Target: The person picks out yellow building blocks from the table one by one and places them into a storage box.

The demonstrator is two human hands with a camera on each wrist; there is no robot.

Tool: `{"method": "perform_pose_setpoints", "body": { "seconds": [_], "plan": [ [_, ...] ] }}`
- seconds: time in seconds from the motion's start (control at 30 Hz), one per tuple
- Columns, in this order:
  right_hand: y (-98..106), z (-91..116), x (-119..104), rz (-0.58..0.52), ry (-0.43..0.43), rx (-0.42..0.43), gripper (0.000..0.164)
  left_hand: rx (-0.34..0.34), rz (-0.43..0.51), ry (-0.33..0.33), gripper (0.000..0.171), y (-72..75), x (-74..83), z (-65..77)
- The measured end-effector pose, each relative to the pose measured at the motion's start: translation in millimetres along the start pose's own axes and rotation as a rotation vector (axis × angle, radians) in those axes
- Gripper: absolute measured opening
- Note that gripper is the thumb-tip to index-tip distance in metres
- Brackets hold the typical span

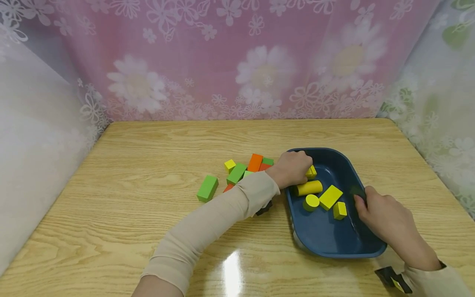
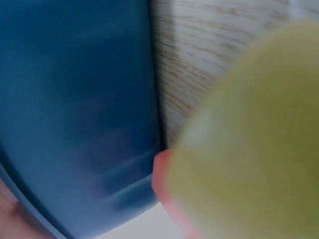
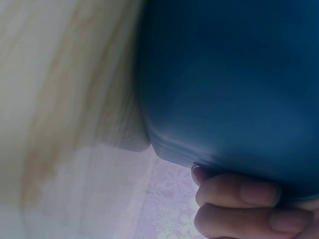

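Note:
A deep blue plastic tray (image 1: 323,243) has several yellow blocks in it: a lying cylinder (image 1: 310,188), a round one (image 1: 311,202), an oblong (image 1: 331,197) and a smaller block (image 1: 339,210). My right hand (image 1: 389,218) grips its right rim, thumb inside; in the right wrist view, curled fingers (image 3: 249,204) hold it from outside. My left hand (image 1: 291,169) reaches over the left rim with bent fingers, right beside another yellow block (image 1: 311,171). Its fingertips are hidden, and I cannot tell whether they pinch something.
Left of the tray on the wooden table (image 1: 130,198) lie green blocks (image 1: 208,188), an orange-red block (image 1: 255,162) and a small yellow cube (image 1: 230,166). My left forearm crosses over part of the pile. A pink floral curtain (image 1: 208,82) hangs behind the table.

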State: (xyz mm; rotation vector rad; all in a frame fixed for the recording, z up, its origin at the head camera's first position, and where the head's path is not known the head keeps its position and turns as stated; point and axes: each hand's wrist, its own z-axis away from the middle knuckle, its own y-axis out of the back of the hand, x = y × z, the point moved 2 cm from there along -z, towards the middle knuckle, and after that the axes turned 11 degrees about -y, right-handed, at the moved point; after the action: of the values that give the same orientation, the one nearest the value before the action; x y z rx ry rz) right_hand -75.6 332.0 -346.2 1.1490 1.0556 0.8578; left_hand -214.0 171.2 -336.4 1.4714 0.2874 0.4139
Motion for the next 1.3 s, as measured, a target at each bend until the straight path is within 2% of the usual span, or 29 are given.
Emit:
{"method": "perform_pose_setpoints", "body": {
  "seconds": [0.37, 0.53, 0.67, 0.77, 0.83, 0.93, 1.07, 1.17, 1.3],
  "plan": [
    [0, -1, 0, 0.001, -0.004, 0.001, 0.030, 0.010, 0.027, -0.001, 0.016, 2.5, 1.4, 3.6],
    [-1, -1, -1, -0.004, 0.001, 0.007, 0.029, 0.063, 0.086, 0.008, 0.021, 7.4, -0.2, 10.8],
    [-1, 0, -2, -0.006, 0.003, 0.012, 0.028, 0.173, 0.103, -0.028, 0.028, 21.5, 0.6, 32.8],
    [0, 0, -1, -0.001, -0.005, 0.003, 0.028, 0.252, 0.110, -0.072, 0.026, 29.9, 1.3, 58.1],
    [1, -1, -1, 0.000, -0.007, -0.005, 0.029, 0.271, 0.123, -0.089, 0.025, 30.8, -0.3, 77.6],
    [1, -1, 0, 0.001, -0.004, -0.012, 0.029, 0.243, 0.131, -0.086, 0.020, 24.8, -4.5, 105.8],
    [2, -1, 2, 0.006, 0.002, -0.013, 0.030, 0.133, 0.118, -0.062, 0.021, 6.3, -8.8, 136.0],
    [2, -1, 3, 0.007, 0.006, -0.017, 0.031, 0.057, 0.104, -0.026, 0.027, -6.9, -10.2, 150.8],
    [0, 0, 0, 0.005, 0.007, -0.019, 0.031, -0.005, 0.086, 0.013, 0.038, -16.5, -10.7, 162.4]
  ]
}}
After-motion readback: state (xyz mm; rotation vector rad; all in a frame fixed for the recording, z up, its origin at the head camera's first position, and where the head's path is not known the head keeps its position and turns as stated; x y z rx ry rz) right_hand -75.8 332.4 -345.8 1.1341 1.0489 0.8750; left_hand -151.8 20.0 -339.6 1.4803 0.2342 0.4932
